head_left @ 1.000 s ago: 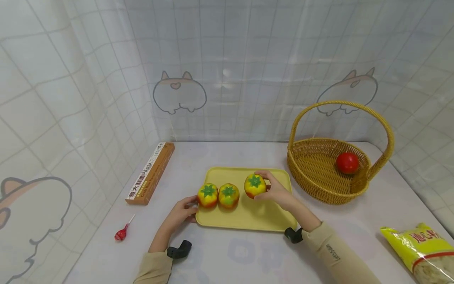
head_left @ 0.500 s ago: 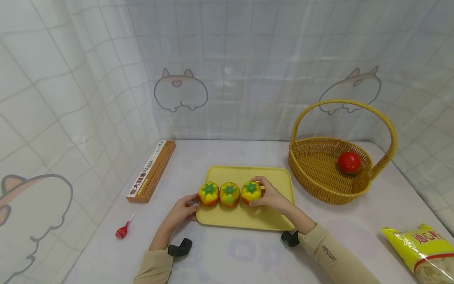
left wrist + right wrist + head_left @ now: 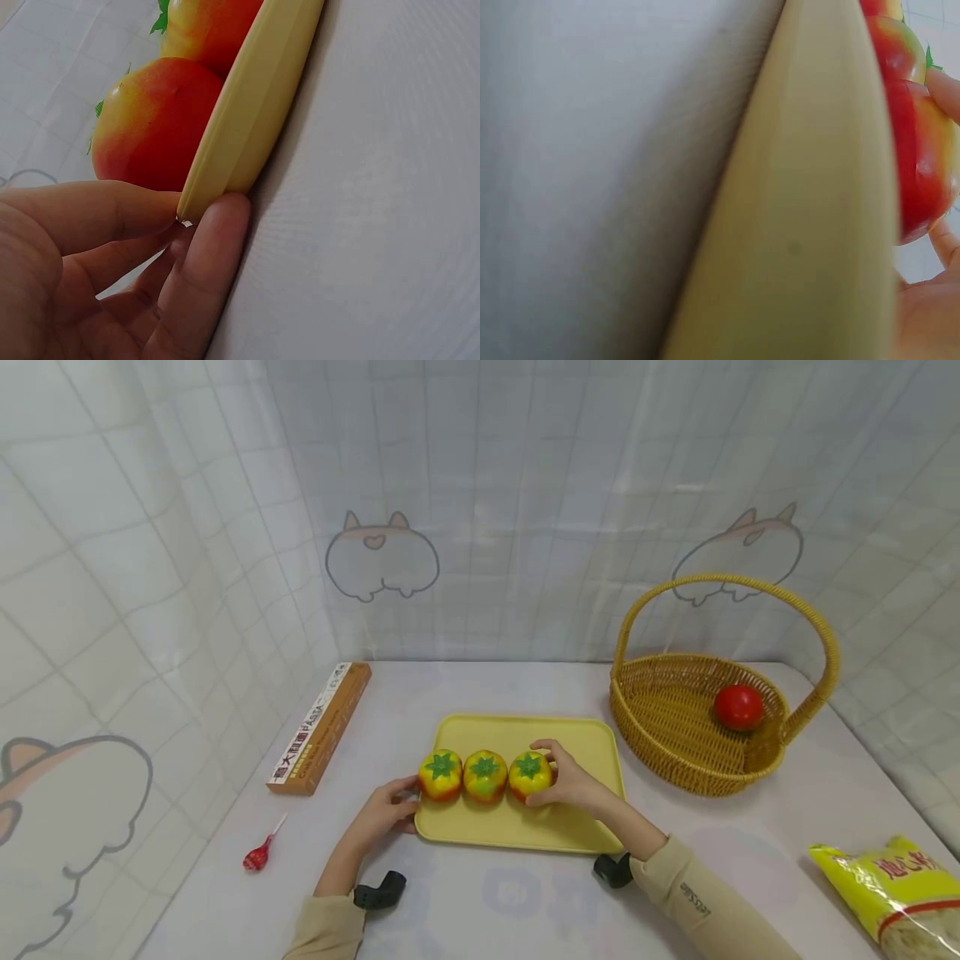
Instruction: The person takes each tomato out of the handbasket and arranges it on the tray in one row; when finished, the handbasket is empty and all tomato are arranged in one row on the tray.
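Observation:
Three toy persimmons, yellow to red with green star-shaped leaves, stand in a row on the left half of a yellow tray (image 3: 570, 827). They are the left persimmon (image 3: 441, 776), the middle persimmon (image 3: 485, 777) and the right persimmon (image 3: 529, 776). My right hand (image 3: 573, 783) holds the right persimmon between thumb and fingers, down on the tray against the middle one. At the tray's left edge, my left hand (image 3: 384, 812) pinches the rim; the left wrist view shows fingers (image 3: 217, 232) against the rim's outer side, close to the left persimmon.
A wicker basket (image 3: 652, 756) with a tall handle stands at the back right, a red tomato-like ball (image 3: 738, 707) inside. At the left lie a pasta box (image 3: 318, 728) and a red lollipop (image 3: 257, 857). A yellow food bag (image 3: 892, 889) lies at the front right.
My right hand has brought its persimmon left and down onto the tray beside the middle one, closing the gap. My left hand has stayed at the tray's edge.

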`<state>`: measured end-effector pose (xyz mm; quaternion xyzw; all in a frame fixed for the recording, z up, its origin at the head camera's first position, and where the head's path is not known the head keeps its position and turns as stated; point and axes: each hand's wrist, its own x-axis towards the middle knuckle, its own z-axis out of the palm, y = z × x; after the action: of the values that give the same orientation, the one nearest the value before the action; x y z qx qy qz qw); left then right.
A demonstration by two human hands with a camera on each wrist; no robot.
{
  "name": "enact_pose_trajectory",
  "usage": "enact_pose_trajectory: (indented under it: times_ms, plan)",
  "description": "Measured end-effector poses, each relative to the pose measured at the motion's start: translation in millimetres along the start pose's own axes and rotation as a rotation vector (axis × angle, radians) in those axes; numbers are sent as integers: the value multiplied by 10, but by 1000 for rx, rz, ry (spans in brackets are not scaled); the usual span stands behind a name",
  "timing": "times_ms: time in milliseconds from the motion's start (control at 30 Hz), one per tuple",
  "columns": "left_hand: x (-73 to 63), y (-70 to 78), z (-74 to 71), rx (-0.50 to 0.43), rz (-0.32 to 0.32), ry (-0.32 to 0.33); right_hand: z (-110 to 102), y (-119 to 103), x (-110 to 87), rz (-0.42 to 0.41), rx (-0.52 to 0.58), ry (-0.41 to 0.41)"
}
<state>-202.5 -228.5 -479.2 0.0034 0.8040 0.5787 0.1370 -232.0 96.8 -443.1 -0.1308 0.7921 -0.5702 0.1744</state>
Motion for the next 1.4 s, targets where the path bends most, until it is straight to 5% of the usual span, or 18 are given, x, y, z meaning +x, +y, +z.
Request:
enact_pose_trajectory:
  times_ms: [333, 1400]
  plan:
    - [-2, -8, 7, 1, -6, 14, -40, -38, -48, 4, -39, -8]
    - [0, -5, 3, 2, -4, 1, -708, -303, -254, -111, 59, 48]
